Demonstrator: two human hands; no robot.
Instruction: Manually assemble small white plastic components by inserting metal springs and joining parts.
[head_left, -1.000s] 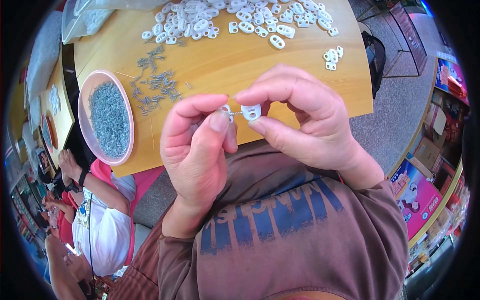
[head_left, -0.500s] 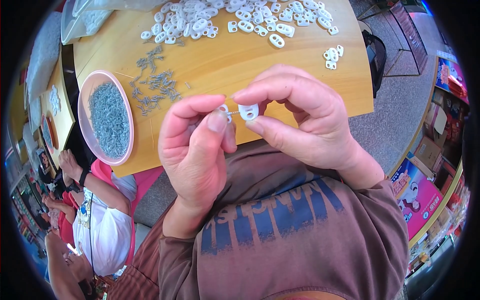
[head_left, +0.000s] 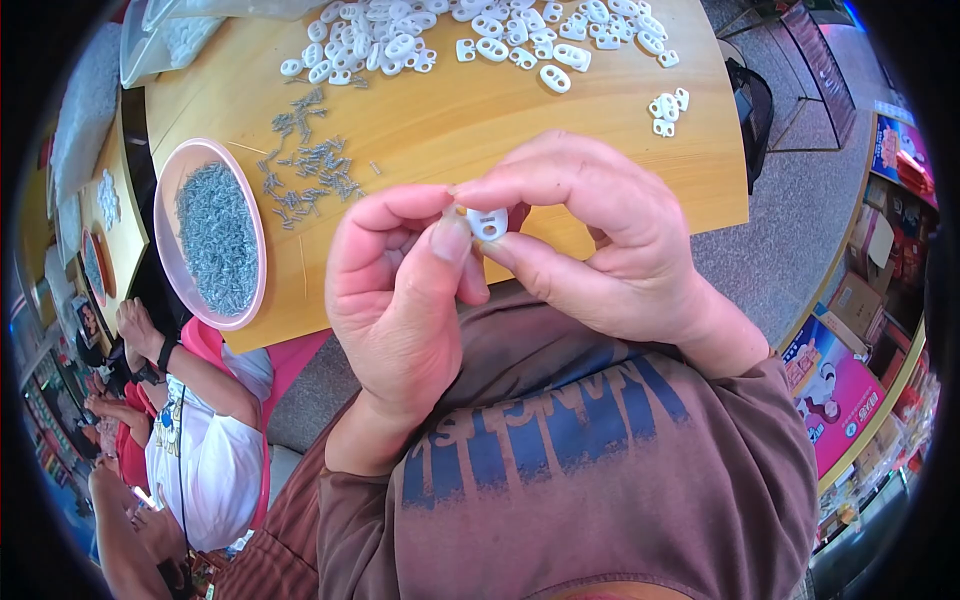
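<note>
In front of my chest, my two hands meet over a small white plastic cord lock. My right hand [head_left: 610,235] pinches its two-holed outer body [head_left: 490,224] between thumb and forefinger. From the other side, my left hand [head_left: 400,295] pinches the smaller white plunger piece, now mostly hidden behind the thumb and fingertips. The two pieces sit close together, and the small metal spring between them shows only in part through the hole. Whether they have locked together I cannot tell.
An oval pink bowl [head_left: 262,262] full of small metal springs stands at the table's left edge. Loose springs [head_left: 318,170] lie beside it. White cord lock parts [head_left: 400,47] are heaped at the far side, with a small cluster [head_left: 664,112] to the right. Another person [head_left: 205,440] sits at left.
My hands have come closer together. The spring that showed between the two white pieces is now mostly covered, and the outer body has moved left toward the plunger piece.
</note>
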